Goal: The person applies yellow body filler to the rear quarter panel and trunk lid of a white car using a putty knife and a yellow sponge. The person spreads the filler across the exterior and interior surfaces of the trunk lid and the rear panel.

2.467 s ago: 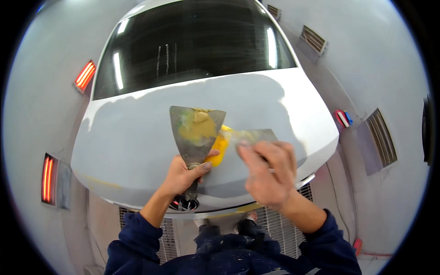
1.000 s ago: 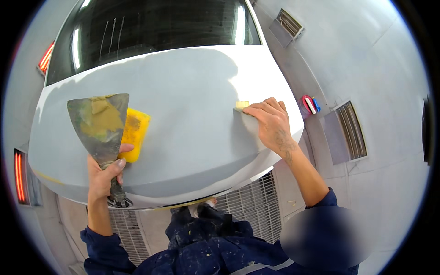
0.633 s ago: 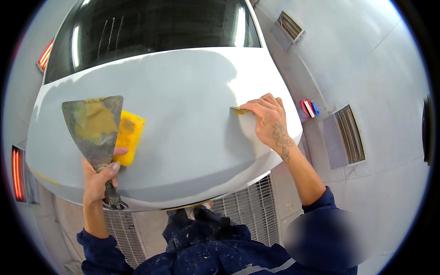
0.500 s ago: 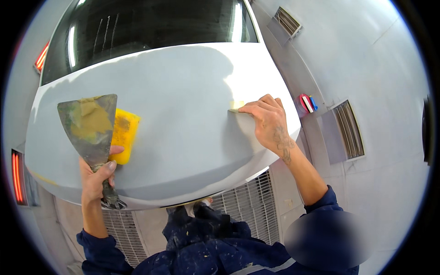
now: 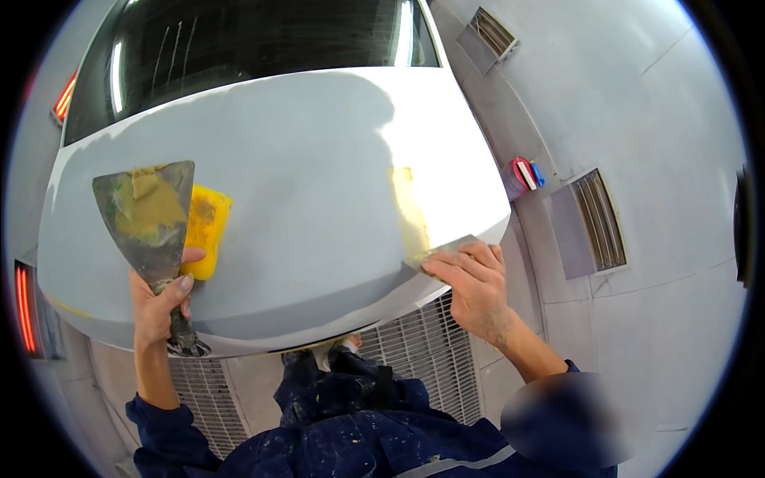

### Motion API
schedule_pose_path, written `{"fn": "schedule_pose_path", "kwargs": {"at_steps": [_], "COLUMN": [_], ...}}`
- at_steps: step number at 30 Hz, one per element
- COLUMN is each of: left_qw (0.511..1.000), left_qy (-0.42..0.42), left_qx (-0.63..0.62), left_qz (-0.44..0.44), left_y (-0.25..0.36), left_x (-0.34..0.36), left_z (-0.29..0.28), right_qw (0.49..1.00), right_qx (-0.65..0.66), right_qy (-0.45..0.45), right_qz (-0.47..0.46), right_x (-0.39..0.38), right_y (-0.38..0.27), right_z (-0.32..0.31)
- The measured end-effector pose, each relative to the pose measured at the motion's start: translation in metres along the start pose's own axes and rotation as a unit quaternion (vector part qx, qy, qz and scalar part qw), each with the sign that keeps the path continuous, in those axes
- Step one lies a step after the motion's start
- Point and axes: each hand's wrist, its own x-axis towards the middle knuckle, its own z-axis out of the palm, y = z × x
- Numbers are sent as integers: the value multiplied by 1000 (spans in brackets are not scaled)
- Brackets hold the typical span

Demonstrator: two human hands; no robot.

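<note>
My left hand (image 5: 162, 307) is closed round the handle of a wide putty knife (image 5: 155, 259), its blade up and smeared with yellowish putty (image 5: 149, 209). A yellow plastic spreader (image 5: 207, 231) with dark stains is held by the same hand, behind the blade. My right hand (image 5: 474, 287) grips a thin, flat metal scraper (image 5: 414, 259), pressed to the lower right of a white car panel (image 5: 263, 191) with a grey primed area. A pale yellow putty streak (image 5: 408, 207) runs down the panel to the scraper's edge.
The car's dark rear window (image 5: 255, 40) lies beyond the panel. Floor grating (image 5: 422, 342) is below the car's edge. At right are wall vents (image 5: 599, 221) and a pink container (image 5: 522, 177) with a blue item. A glowing red heater lamp (image 5: 26, 309) stands at left.
My right hand has drawn the scraper down toward the panel's lower edge, leaving a longer yellow putty streak. My left hand keeps its hold on the putty knife and spreader.
</note>
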Motion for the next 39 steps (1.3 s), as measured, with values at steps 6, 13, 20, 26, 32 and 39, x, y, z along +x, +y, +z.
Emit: {"fn": "schedule_pose_path", "kwargs": {"at_steps": [6,13,20,26,32,39], "left_qw": [1000,1000,1000,1000,1000,1000], "left_qy": [0,2,22,8,20,8], "left_qx": [7,0,7,11,-3,-8], "left_qz": [-6,5,-3,-10,-3,-6], "left_y": [2,5,1,0,0,2], "left_x": [-1,2,-2,0,0,3], "left_z": [-1,2,-1,-4,-3,-3], "right_qw": [995,998,999,1000,997,998], "right_qx": [-17,-12,6,-4,-7,2], "right_qy": [96,68,45,25,73,53], "right_qz": [-9,-10,-13,0,-11,-21], "right_x": [47,89,43,-13,13,84], "right_y": [33,74,38,5,22,69], "right_z": [1,44,26,2,-10,39]}}
